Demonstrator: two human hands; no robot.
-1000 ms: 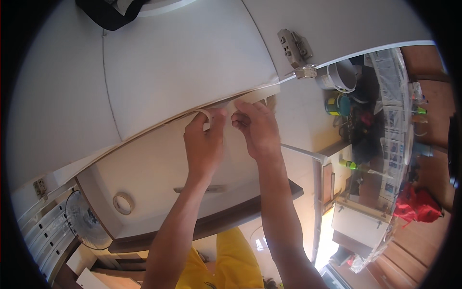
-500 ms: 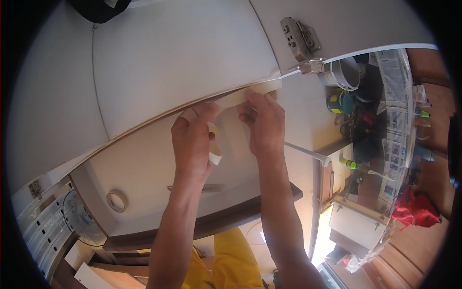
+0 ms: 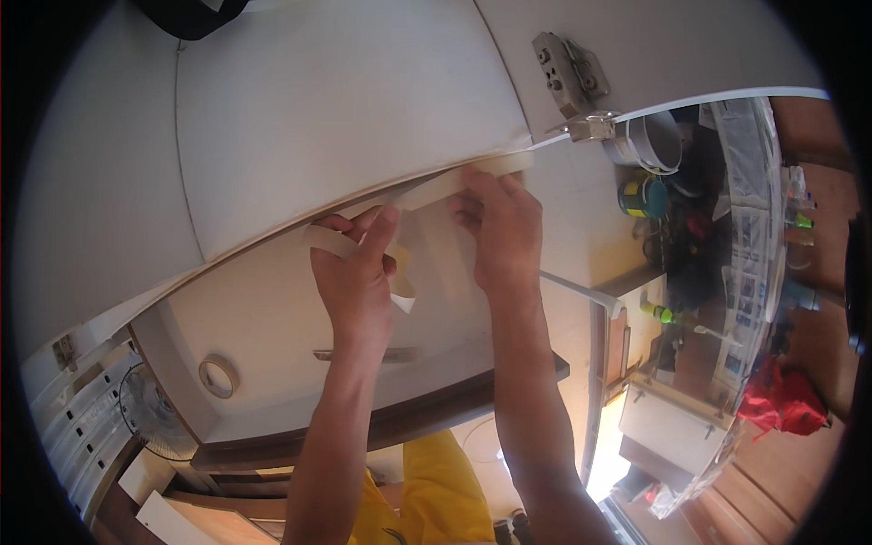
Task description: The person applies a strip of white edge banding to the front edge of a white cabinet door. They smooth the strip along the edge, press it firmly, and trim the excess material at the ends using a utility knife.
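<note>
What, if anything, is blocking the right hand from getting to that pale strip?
Nothing visible: the right hand touches the pale strip by the edge of the white panel, and the stretch from there to the left hand is uncovered.

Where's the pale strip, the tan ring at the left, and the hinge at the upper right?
Strip (image 3: 432,192): head view, flat stretch between left hand (image 3: 352,280) and right hand (image 3: 505,227).
Ring (image 3: 233,372): head view, right side of its band.
Hinge (image 3: 560,80): head view, its metal arm.
</note>
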